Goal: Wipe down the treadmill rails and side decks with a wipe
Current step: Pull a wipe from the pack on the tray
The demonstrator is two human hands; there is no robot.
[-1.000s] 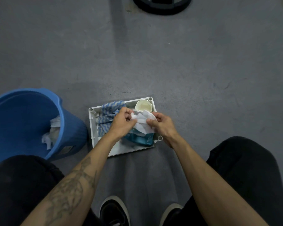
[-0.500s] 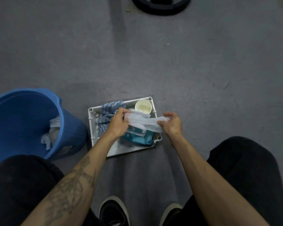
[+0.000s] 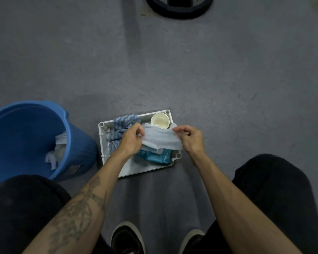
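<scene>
A pale wipe point(image 3: 161, 139) is stretched flat between my two hands above a white tray point(image 3: 101, 142) on the grey floor. My left hand point(image 3: 131, 139) pinches its left edge and my right hand point(image 3: 190, 138) pinches its right edge. Under the wipe lies a teal wipe pack point(image 3: 158, 156) with its white lid open. No treadmill rail or side deck is in view.
The tray also holds a blue-and-white striped cloth point(image 3: 120, 128) and a cream cup point(image 3: 160, 120). A blue bucket point(image 3: 31, 138) with crumpled used wipes stands to the left. A dark round base point(image 3: 180, 6) sits at the top edge. My knees and shoes frame the bottom.
The wipe has come out of the pack and been spread open. My right hand has moved right and slightly up, pulling the wipe wide; my left hand holds its end in place.
</scene>
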